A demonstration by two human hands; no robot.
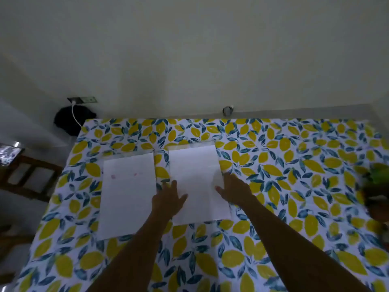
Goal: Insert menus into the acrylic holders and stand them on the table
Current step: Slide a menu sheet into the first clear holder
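Observation:
Two white menu sheets lie flat side by side on the lemon-print tablecloth (273, 207). The left sheet (127, 194) has faint pink marks. The right sheet (197, 182) seems to lie inside a clear acrylic holder whose top edge (190, 144) shows beyond the paper. My left hand (168, 200) rests with spread fingers on the right sheet's left edge. My right hand (234, 189) lies with fingers apart on its right edge. Neither hand holds anything.
A green plant in a pot (377, 186) stands at the table's right edge. Against the wall behind the table are a small round object (228, 110), a wall socket with a white cable (74, 114) and a dark bag (69, 120). A wooden chair (27, 175) stands to the left.

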